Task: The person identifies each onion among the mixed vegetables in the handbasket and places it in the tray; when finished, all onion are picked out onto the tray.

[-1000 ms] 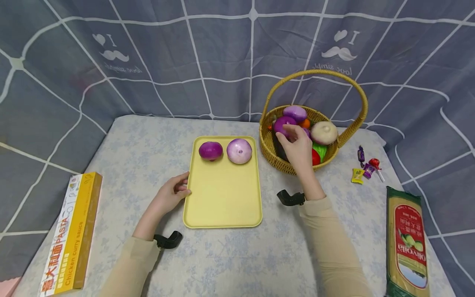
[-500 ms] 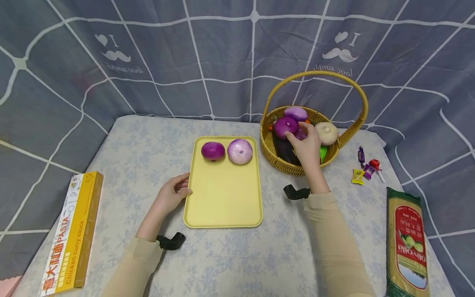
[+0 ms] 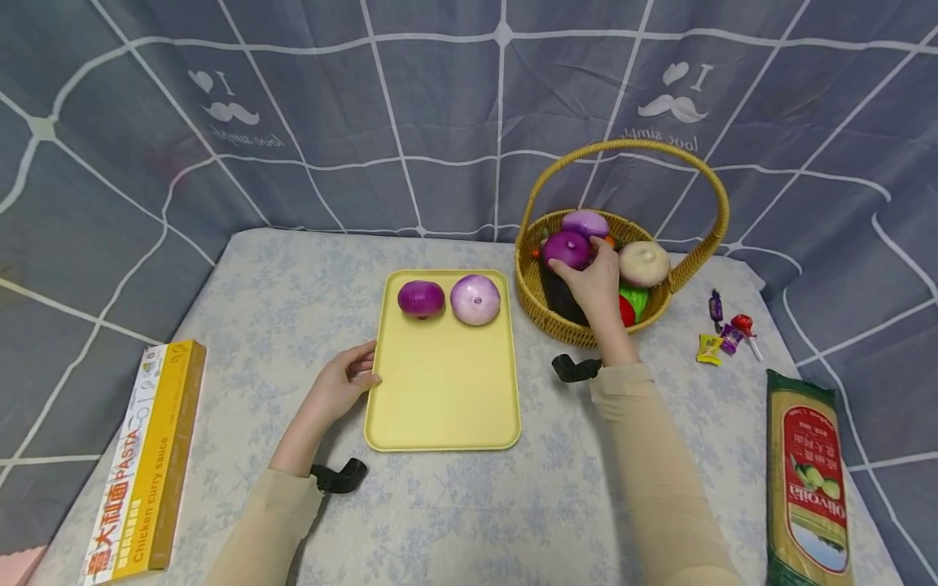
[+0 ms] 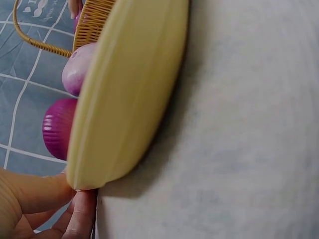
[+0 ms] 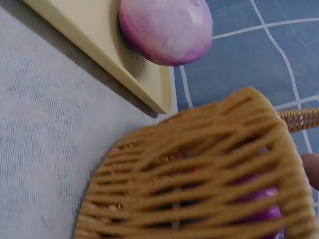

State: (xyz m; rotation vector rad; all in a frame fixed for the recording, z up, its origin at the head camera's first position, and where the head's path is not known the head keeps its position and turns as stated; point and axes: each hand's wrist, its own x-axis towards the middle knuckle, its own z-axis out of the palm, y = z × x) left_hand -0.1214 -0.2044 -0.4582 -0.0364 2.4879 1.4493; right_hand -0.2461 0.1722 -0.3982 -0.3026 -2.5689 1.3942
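My left hand (image 3: 343, 389) holds the left edge of a yellow tray (image 3: 443, 407), thumb and fingers at its rim; the left wrist view shows the thumb (image 4: 45, 193) right at the tray's edge. On the tray's far end sit a dark purple onion (image 3: 421, 299) and a paler purple-white onion (image 3: 475, 300). My right hand (image 3: 597, 285) reaches into a wicker basket (image 3: 545, 313), its thumb and fingers spread around a dark purple onion (image 3: 567, 249) to grip it. In the right wrist view the basket's wall (image 5: 199, 174) hides most of this hand.
Around that onion lie a light purple onion (image 3: 585, 221), a whitish turnip-like vegetable (image 3: 644, 264), a dark eggplant (image 3: 560, 297) and red and green pieces. The basket's tall handle (image 3: 623, 145) arches overhead. Candies (image 3: 708, 349), a pasta bag (image 3: 809, 480) and a pasta box (image 3: 146, 464) flank the workspace.
My right hand first shifted right within the basket, then came back left to the dark purple onion, its fingers now around it. The left hand stays at the tray's edge.
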